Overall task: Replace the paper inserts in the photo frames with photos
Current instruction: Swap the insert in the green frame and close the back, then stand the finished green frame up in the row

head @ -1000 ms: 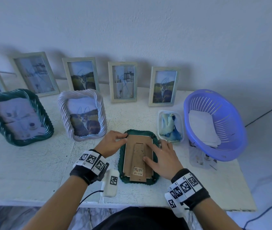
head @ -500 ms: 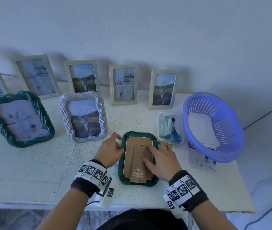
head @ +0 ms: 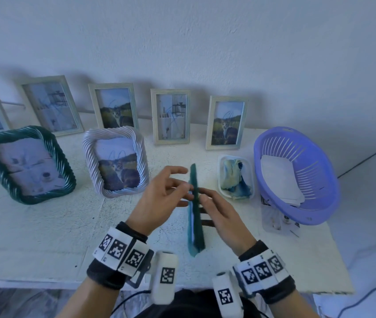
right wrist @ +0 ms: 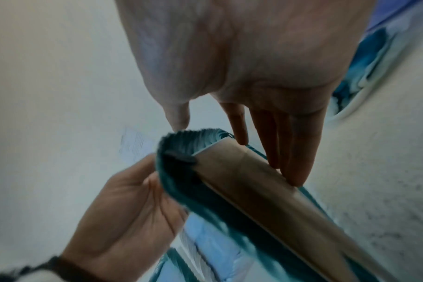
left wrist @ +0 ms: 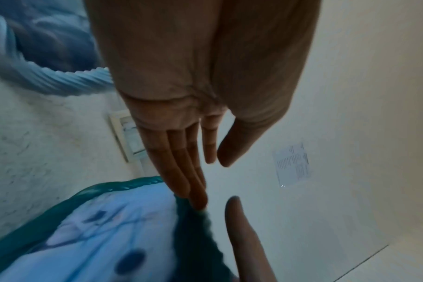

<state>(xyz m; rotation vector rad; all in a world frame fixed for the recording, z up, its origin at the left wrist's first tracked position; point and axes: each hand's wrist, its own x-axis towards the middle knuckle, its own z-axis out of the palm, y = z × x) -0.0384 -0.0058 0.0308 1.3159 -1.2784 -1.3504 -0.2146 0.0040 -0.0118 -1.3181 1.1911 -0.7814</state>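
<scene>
A small dark green twisted-rim photo frame (head: 196,214) stands on edge above the table, held between my two hands. My right hand (head: 207,198) pinches it, thumb on the rim and straight fingers on the brown cardboard back (right wrist: 266,190). My left hand (head: 177,184) has its fingers straight and spread, their tips touching the frame's front side. The left wrist view shows the frame's front (left wrist: 133,229), with a pale blue sheet marked by dark spots behind the glass. The right wrist view shows the green rim (right wrist: 181,190) between my right hand (right wrist: 237,152) and my left palm.
A large green frame (head: 26,164) and a white twisted frame (head: 115,161) stand to the left. A row of pale frames (head: 171,115) leans on the wall. To the right are a small tub with a cloth (head: 236,177) and a purple basket (head: 297,175) holding white sheets.
The green frame lay face down on the table under both hands. It is now lifted and turned up on its edge, with the hands on either side.
</scene>
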